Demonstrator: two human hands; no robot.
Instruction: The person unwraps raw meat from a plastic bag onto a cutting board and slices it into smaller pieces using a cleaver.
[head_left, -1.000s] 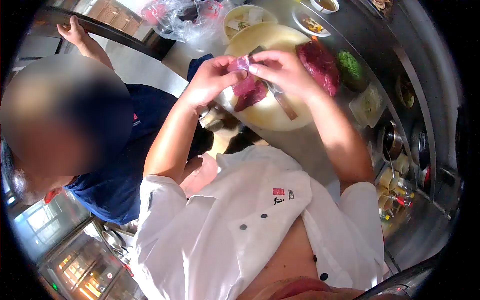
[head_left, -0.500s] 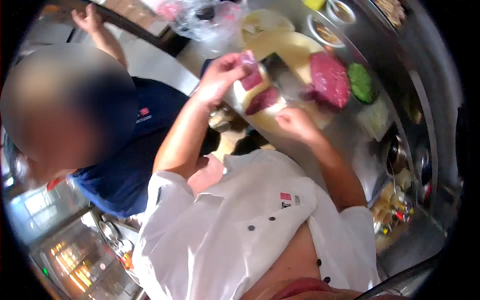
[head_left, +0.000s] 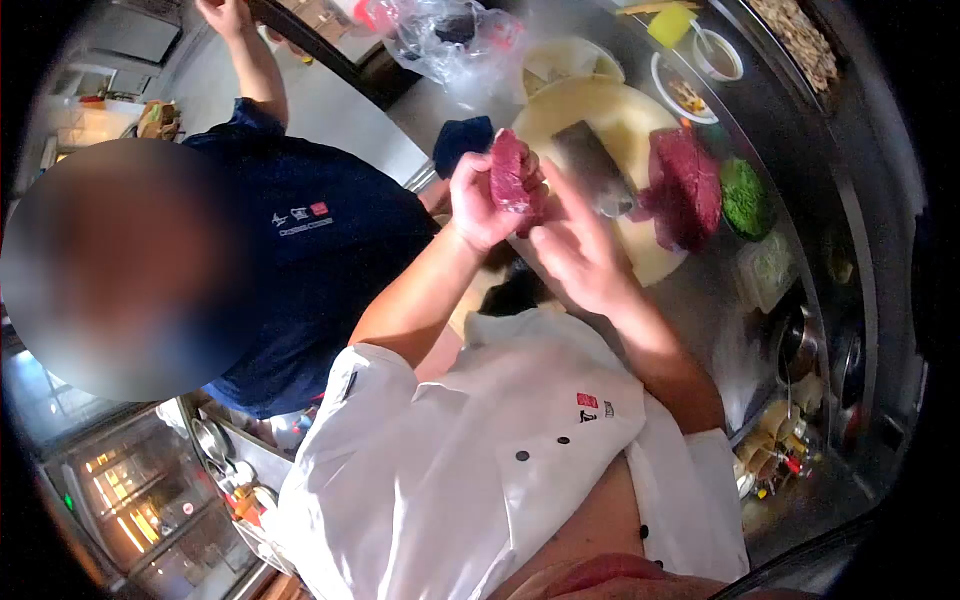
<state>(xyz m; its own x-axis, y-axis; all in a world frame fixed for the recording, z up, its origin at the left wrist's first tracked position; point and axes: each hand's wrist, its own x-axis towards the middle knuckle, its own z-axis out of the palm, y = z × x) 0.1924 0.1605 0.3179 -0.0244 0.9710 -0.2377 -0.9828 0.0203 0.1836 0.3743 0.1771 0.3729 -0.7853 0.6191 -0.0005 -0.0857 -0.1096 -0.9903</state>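
Observation:
My left hand (head_left: 484, 205) is closed around a strip of raw red meat (head_left: 510, 172), held up in front of the round cutting board. Beside it, my right hand (head_left: 590, 255) has its fingers apart, the index finger stretched out along the meat; whether it touches the meat I cannot make out. More dark red meat shows partly between the hands. On the pale round cutting board (head_left: 650, 255) lies a cleaver (head_left: 590, 160), its blade flat and its handle end toward my right hand. A large slab of raw red meat (head_left: 684, 190) rests at the board's right edge.
Chopped greens (head_left: 745, 200) and a clear plastic box (head_left: 767, 270) stand right of the slab. White bowls (head_left: 718, 55) are at the back, a plastic bag (head_left: 450, 50) at the back left. A co-worker in a dark blue shirt (head_left: 330, 240) stands close on my left.
My left hand has turned the meat upright. My right hand has moved up beside it with its fingers opened, away from the cleaver. The meat that hung over the board's near edge is no longer there.

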